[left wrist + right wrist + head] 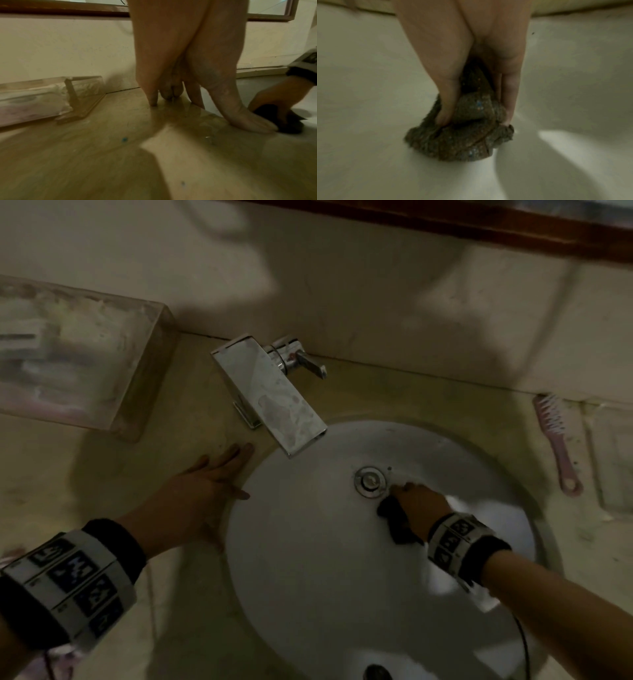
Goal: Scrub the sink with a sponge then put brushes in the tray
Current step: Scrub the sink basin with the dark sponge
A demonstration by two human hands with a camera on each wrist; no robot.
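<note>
Two hands are at work over the white sink (308,559), set in a beige counter (191,419) with a clear tray (137,392) at the far left. Left hand (202,491) lies flat, fingers straight, bracing on the counter beside the basin rim. Right hand (418,508) grips the dark sponge (462,140) against the basin floor, just beside the drain (370,481). Firm overlapping circles around the drain would likely serve best. One pink brush (556,440) waits on the counter's right.
</note>
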